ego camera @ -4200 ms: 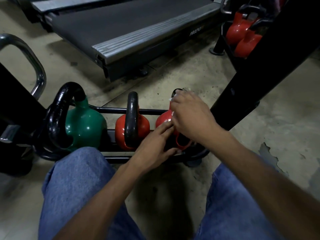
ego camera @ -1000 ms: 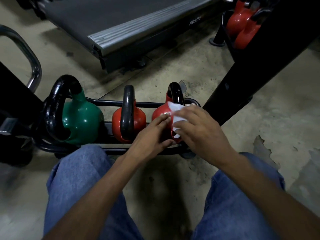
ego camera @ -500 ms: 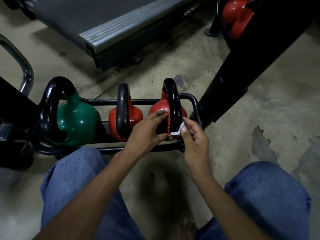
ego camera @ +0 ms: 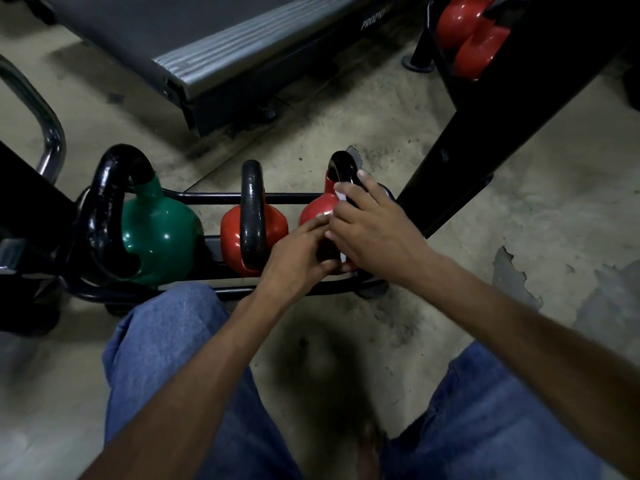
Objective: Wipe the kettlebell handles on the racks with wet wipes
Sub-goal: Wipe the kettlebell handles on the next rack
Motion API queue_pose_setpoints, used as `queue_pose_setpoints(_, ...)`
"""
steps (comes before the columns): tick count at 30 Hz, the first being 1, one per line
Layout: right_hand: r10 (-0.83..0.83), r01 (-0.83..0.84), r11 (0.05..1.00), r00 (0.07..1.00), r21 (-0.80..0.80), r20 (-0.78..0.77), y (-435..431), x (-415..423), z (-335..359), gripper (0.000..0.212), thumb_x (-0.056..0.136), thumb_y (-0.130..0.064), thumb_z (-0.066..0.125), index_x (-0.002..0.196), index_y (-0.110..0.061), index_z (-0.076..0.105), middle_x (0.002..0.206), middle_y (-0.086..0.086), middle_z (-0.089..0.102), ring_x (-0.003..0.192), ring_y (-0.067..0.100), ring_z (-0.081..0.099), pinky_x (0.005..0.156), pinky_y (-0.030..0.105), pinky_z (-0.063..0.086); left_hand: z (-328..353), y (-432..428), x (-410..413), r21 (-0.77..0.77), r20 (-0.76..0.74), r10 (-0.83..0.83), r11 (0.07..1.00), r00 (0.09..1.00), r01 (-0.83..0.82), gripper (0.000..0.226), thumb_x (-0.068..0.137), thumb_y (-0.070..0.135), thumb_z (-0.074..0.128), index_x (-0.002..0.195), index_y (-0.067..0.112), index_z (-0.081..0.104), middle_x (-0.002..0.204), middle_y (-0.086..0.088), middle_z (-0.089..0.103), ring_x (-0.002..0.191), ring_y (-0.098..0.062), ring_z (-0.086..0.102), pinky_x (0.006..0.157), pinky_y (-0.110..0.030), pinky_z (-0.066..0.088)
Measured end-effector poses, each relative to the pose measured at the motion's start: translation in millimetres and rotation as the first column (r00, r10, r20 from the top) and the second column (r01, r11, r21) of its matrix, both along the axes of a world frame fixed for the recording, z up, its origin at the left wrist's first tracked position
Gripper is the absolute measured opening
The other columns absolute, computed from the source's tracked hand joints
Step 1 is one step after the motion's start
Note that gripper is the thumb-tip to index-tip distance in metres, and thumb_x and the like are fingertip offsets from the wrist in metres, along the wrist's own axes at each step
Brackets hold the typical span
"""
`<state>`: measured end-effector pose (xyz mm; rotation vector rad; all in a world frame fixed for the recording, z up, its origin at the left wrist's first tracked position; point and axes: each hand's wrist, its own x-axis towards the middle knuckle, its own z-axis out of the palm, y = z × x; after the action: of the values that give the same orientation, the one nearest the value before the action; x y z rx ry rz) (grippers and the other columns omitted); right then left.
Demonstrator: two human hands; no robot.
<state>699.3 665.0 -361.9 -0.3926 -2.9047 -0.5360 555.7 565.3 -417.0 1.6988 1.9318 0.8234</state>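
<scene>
Three kettlebells with black handles sit in a low black rack (ego camera: pixel 277 196): a green one (ego camera: pixel 159 233) at the left, a red one (ego camera: pixel 254 225) in the middle, a red one (ego camera: pixel 317 209) at the right. My right hand (ego camera: pixel 372 226) wraps the right kettlebell's handle (ego camera: pixel 341 166) with a white wet wipe (ego camera: pixel 340 196) under its fingers; only slivers of the wipe show. My left hand (ego camera: pixel 298 254) holds the near side of the same kettlebell, fingers curled against it.
A treadmill deck (ego camera: pixel 242 39) lies on the concrete floor beyond the rack. A slanted black frame post (ego camera: pixel 485 126) stands right of the rack, with more red kettlebells (ego camera: pixel 474 32) behind it. A chrome tube (ego camera: pixel 48 126) curves at the left. My denim-covered knees fill the foreground.
My right hand has moved up from the handle's lower end and now covers the handle with the wipe. My left hand stays on the kettlebell's near side.
</scene>
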Motion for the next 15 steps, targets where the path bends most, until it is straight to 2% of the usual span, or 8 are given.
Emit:
queue_pose_setpoints(1,-0.018,0.01,0.999,0.986,0.046,0.164,0.8,-7.0,7.9,0.031,0.106,-0.031,0.051,0.101,-0.013,0.076,0.102,0.004,0.071,0.127,0.034,0.056,0.125,0.061,0.02,1.1,0.5,0.3,-0.007,-0.002,-0.001,1.0,1.0,0.001,0.063,0.084,0.032,0.081,0.143,0.024,0.058,0.159,0.009,0.044,0.135,-0.014,0.053,0.108,-0.034,0.046)
queue_pose_setpoints(3,-0.059,0.009,0.993,0.895,0.114,0.441,-8.1,-20.6,20.6,0.031,0.103,-0.032,0.049,0.097,-0.018,0.077,0.096,0.0,0.071,0.118,0.032,0.057,0.124,0.066,0.01,3.2,0.1,-1.7,-0.016,0.014,-0.014,1.0,1.0,0.015,0.063,0.084,0.028,0.081,0.143,0.022,0.059,0.16,0.009,0.043,0.135,-0.016,0.054,0.106,-0.033,0.045)
queue_pose_setpoints(4,-0.079,0.01,0.992,0.834,0.127,0.546,-14.3,-26.0,24.6,0.032,0.103,-0.032,0.047,0.097,-0.02,0.076,0.096,-0.001,0.071,0.117,0.031,0.057,0.124,0.068,0.006,4.9,-0.6,-3.0,-0.017,0.028,-0.024,1.0,0.999,0.025,0.064,0.085,0.026,0.081,0.144,0.023,0.057,0.16,0.009,0.043,0.135,-0.017,0.054,0.108,-0.034,0.044)
queue_pose_setpoints(6,-0.102,0.025,0.992,0.746,0.125,0.658,-25.6,-29.3,27.8,0.035,0.104,-0.031,0.043,0.105,-0.02,0.076,0.103,0.001,0.073,0.123,0.031,0.057,0.125,0.067,0.002,5.8,-2.1,-6.5,-0.019,0.063,-0.04,0.999,0.997,0.042,0.067,0.086,0.02,0.079,0.148,0.023,0.054,0.16,0.007,0.044,0.138,-0.019,0.051,0.113,-0.036,0.042)
queue_pose_setpoints(7,-0.096,0.016,0.992,0.737,0.125,0.669,-28.9,-26.6,29.5,0.034,0.104,-0.03,0.042,0.109,-0.018,0.074,0.107,0.003,0.073,0.125,0.032,0.057,0.125,0.067,0.002,5.6,-2.1,-7.4,-0.02,0.068,-0.046,0.999,0.997,0.047,0.067,0.088,0.017,0.078,0.149,0.021,0.052,0.159,0.005,0.044,0.14,-0.019,0.05,0.115,-0.036,0.041)
queue_pose_setpoints(9,-0.034,-0.062,0.99,0.777,0.13,0.628,-29.5,-15.5,29.0,0.031,0.102,-0.023,0.045,0.113,-0.014,0.072,0.11,0.006,0.072,0.125,0.034,0.057,0.125,0.067,0.008,3.1,-1.0,-9.0,-0.018,0.067,-0.05,0.999,0.996,0.051,0.066,0.089,0.011,0.076,0.149,0.019,0.052,0.159,0.002,0.046,0.141,-0.019,0.049,0.118,-0.037,0.04)
queue_pose_setpoints(12,0.141,-0.203,0.976,0.868,0.081,0.475,-23.5,5.1,24.0,0.024,0.091,-0.012,0.055,0.104,-0.011,0.074,0.1,0.007,0.073,0.117,0.034,0.062,0.121,0.066,0.026,0.5,0.0,-7.2,-0.023,0.052,-0.053,0.998,0.997,0.054,0.067,0.089,0.008,0.073,0.151,0.019,0.049,0.16,0.004,0.042,0.144,-0.016,0.045,0.118,-0.038,0.041)
queue_pose_setpoints(15,0.169,-0.22,0.972,0.9,0.083,0.401,-19.7,15.4,16.3,0.029,0.09,-0.011,0.048,0.101,-0.014,0.075,0.096,0.003,0.072,0.119,0.032,0.06,0.123,0.063,0.025,-2.7,1.5,-8.1,-0.058,0.007,-0.044,0.997,0.999,0.044,0.066,0.092,0.012,0.073,0.152,0.021,0.048,0.162,0.006,0.04,0.146,-0.015,0.041,0.122,-0.039,0.035)
